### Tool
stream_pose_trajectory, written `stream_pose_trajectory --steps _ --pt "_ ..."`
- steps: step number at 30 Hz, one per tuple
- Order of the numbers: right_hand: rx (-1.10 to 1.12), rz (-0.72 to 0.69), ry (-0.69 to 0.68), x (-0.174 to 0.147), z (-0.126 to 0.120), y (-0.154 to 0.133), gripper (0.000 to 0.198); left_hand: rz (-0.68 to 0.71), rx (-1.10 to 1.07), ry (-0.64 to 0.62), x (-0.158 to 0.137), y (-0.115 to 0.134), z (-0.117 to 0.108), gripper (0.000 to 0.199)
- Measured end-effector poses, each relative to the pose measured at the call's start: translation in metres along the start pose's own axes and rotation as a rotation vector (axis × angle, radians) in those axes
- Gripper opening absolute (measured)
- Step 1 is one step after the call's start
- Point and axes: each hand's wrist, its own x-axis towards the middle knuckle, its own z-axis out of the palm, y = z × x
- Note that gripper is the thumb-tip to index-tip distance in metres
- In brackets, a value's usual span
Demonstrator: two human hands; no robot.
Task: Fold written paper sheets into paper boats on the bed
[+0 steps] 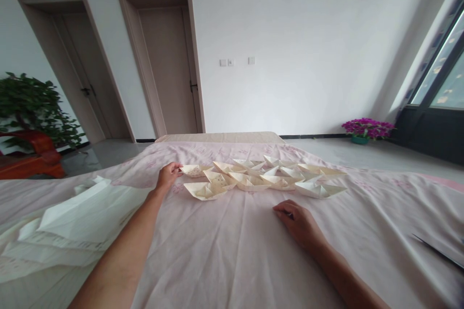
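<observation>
1. The left hand (169, 176) pinches the near tip of a dotted paper boat (195, 171) between thumb and fingers; the boat rests on the cloth (235, 256) just to the right of these fingertips.
2. The right hand (297, 219) lies low over the cloth, its fingers curled in and the thumb pressed close to the forefinger; whether anything is inside the curl, I cannot tell.
3. Just beyond the right fingertips, a little to the right, sits a white paper boat (321, 190) with pointed ends.
4. A cream paper boat (205, 191) stands to the right of the left fingers and nearer the person, and more folded boats crowd the space beyond it, in uneven rows between and beyond both hands' fingers.
5. Left of the left fingers, and nearer the person, loose sheets of paper (90, 212) lie in an untidy pile beside the forearm.
6. Well to the right of the right fingers, a thin dark pointed tool (438, 252) lies partly out of view.
7. Far beyond the left fingers is a closed door (165, 63); beyond and right of the right fingers, purple flowers (368, 128) stand on the floor.
</observation>
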Motion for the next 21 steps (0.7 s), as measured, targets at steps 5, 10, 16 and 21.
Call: stream_pose_trajectory --steps 5,10,16,21 --pt "0.003 -0.007 -0.002 0.001 0.0 0.0 0.025 0.014 0.0 -0.019 0.004 -0.006 0.012 0.02" --pt "0.008 -0.002 -0.002 0.001 -0.001 0.0 0.025 0.016 -0.024 -0.022 0.006 -0.009 0.02 0.024" --pt "0.018 0.0 -0.001 0.0 -0.002 -0.002 0.026 -0.028 -0.071 0.003 0.007 -0.011 0.018 0.051" --pt "0.013 0.002 0.004 0.0 -0.003 -0.003 0.026 -0.105 -0.086 0.021 -0.002 -0.012 0.015 0.066"
